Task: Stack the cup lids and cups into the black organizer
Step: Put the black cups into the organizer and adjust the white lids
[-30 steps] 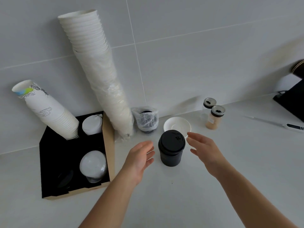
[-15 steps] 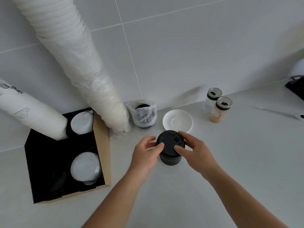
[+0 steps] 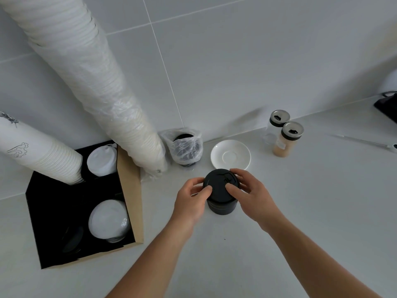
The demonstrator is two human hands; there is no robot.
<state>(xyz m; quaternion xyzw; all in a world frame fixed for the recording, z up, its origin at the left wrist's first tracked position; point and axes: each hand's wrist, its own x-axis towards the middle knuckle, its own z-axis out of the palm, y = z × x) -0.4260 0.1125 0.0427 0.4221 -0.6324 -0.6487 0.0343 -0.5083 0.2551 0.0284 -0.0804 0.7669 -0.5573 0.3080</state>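
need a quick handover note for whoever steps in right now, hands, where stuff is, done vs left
Left hand and right hand both grip the stack of black lids standing on the counter, right of the black organizer.
Done: two white lid stacks and a printed cup stack sit in the organizer; something dark shows in its near-left slot.
Left: move the black lids into the organizer; the tall white cup stack and the bagged black lids are still outside it.
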